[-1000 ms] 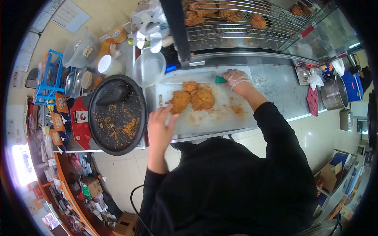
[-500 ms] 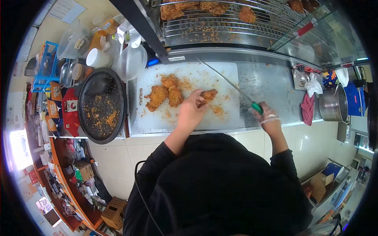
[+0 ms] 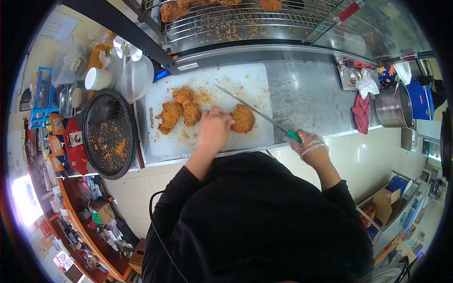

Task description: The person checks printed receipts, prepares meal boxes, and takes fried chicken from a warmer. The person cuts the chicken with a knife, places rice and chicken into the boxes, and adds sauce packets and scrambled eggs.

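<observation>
On the white cutting board (image 3: 222,145) lies a round piece of fried chicken (image 3: 243,119). My left hand (image 3: 214,126), its fingers curled, grips this piece at its left edge; the fingertips are partly hidden. In a clear plastic glove, my right hand (image 3: 309,146) is closed around the green handle of a long knife (image 3: 257,112). The blade points up and left, passing across the upper right edge of the round piece from my view; whether it touches is unclear. More fried chicken (image 3: 183,96) sits in a cluster to the left, among scattered crumbs.
Left of the board is a dark oval tray (image 3: 86,137) with crumbs, beside clear plastic tubs (image 3: 137,78). A wire rack (image 3: 226,22) with fried chicken stands behind. To the right are a red cloth (image 3: 361,114), a steel pot (image 3: 392,107) and a glass panel (image 3: 373,35).
The round chicken piece now shows its broad face beside my left hand, rather than being mostly covered. The knife has come lower and nearer to the piece. The whole view has shifted.
</observation>
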The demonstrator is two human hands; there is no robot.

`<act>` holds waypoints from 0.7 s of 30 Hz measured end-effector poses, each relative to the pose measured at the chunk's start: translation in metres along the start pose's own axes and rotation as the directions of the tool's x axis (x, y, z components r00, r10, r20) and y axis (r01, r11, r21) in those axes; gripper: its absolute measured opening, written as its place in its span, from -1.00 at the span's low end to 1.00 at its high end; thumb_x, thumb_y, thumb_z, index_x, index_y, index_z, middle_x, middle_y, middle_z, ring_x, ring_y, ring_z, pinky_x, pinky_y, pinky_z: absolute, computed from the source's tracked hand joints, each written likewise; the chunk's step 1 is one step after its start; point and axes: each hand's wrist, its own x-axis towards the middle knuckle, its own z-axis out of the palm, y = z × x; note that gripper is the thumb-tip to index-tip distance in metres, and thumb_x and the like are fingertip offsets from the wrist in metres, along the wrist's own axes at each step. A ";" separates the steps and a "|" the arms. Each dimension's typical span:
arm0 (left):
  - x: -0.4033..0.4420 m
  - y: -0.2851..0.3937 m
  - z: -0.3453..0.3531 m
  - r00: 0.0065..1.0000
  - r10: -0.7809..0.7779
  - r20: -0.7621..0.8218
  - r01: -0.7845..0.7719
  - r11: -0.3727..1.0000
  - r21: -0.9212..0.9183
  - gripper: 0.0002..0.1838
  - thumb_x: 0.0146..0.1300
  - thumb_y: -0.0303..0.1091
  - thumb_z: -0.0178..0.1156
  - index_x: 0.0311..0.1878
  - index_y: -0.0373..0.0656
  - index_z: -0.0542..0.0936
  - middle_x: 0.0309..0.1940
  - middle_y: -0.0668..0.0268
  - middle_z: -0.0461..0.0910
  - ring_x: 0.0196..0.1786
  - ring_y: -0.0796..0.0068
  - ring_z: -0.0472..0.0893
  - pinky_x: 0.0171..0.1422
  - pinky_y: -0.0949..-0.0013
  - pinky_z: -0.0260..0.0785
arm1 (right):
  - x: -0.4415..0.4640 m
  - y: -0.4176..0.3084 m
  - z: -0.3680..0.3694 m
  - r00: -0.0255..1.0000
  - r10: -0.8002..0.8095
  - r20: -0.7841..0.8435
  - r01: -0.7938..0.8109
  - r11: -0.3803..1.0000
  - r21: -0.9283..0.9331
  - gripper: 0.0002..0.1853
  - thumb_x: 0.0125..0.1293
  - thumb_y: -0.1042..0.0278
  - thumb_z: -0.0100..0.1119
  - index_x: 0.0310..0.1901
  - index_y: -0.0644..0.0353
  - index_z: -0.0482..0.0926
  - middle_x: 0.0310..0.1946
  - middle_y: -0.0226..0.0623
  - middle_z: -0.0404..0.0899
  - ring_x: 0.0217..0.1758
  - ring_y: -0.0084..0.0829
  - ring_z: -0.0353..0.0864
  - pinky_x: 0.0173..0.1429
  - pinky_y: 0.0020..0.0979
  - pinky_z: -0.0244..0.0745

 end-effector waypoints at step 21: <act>0.121 -0.005 0.019 0.989 0.068 -0.132 -0.119 0.894 -0.431 -0.68 0.37 -0.24 0.01 0.15 -0.06 0.36 -0.22 0.04 0.58 -0.11 -0.04 0.56 -0.07 0.06 0.39 | 0.003 -0.051 -0.014 0.928 0.285 0.238 -0.253 0.955 -0.157 -0.40 0.35 -0.31 -0.20 0.07 0.07 0.44 -0.17 0.10 0.60 -0.02 0.06 0.58 0.07 -0.03 0.44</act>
